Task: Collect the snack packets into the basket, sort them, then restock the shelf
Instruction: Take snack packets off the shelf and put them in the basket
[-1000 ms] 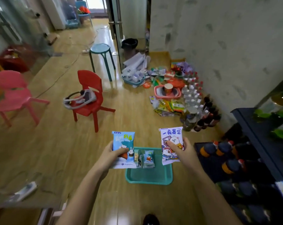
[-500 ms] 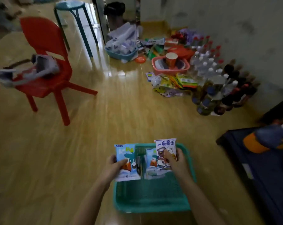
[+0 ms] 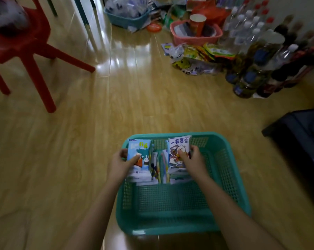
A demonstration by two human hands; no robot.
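Grips a blue snack packet point(image 3: 141, 147) in the left hand point(image 3: 120, 164) and a white cartoon packet point(image 3: 179, 141) in the right hand point(image 3: 195, 160), fingers point(image 3: 181, 154) clamped on each. Holds both roughly upright, faces toward the camera, at the far end of the teal basket point(image 3: 170, 230), flanking the packets point(image 3: 159, 163) standing between them; likely needs only a short drop straight down.

a teal plastic mesh basket point(image 3: 170, 222) sits on the wooden floor point(image 3: 116, 105). a blue rabbit-print snack packet point(image 3: 140, 147) stands upright in its far left corner. a white cartoon-bear snack packet point(image 3: 179, 141) stands nearby, with thin packets point(image 3: 159, 163) edge-on between them.
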